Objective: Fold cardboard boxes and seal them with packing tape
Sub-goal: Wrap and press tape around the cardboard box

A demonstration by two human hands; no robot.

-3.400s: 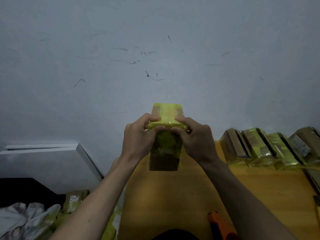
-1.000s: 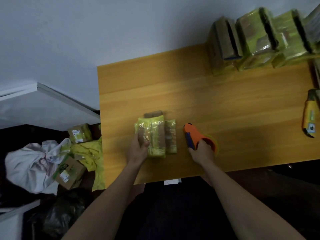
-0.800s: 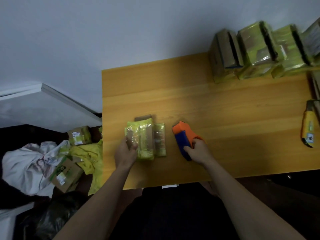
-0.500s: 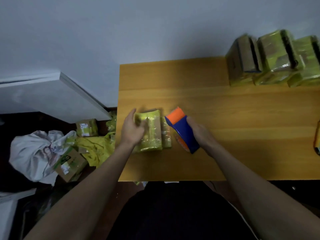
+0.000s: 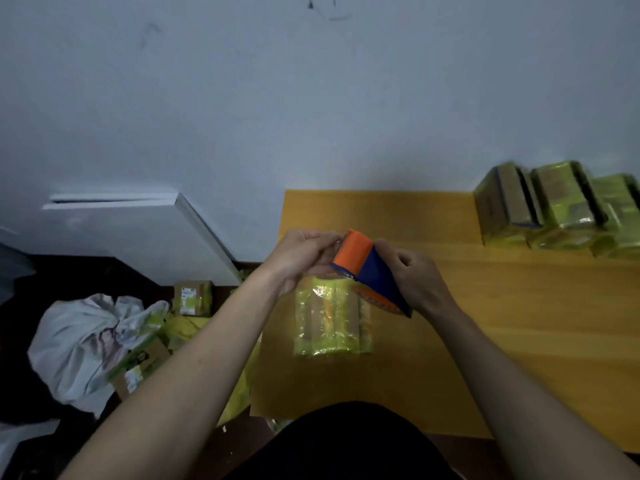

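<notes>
Right hand (image 5: 414,282): fingers curled round the rear body of the tape dispenser (image 5: 370,271), an orange-and-blue tool held above the table (image 5: 519,323) at centre frame, its orange end tilted toward the upper left. Grip is firm; the knuckles face the camera.

Left hand (image 5: 304,252): fingers bent inward and meeting the orange end of the dispenser, in a pinching posture. A glint of clear film shows at the fingertips, but whether tape is actually pinched cannot be told; the area is blurred.

Below the hands, the taped box (image 5: 330,318) lies flat on the wooden table, near its left edge, touched by neither hand. It is wrapped in glossy yellow-green tape with brown cardboard showing through in lengthwise strips. No writing is legible on it.

Upper right of the frame: a row of finished boxes (image 5: 554,209) stands on the table against the wall (image 5: 311,98), wrapped in the same yellow-green tape, leaning side by side. Any print on them is too blurred to read.

Lower left of the frame, on the floor: a crumpled white bag (image 5: 83,337), with a small floor carton (image 5: 192,296) above and to the right of it bearing a white label with a green mark, text unreadable. A second carton (image 5: 142,365) lies against the bag, with green printing and a white label, also unreadable. A white panel (image 5: 138,223) leans at left against the wall.
</notes>
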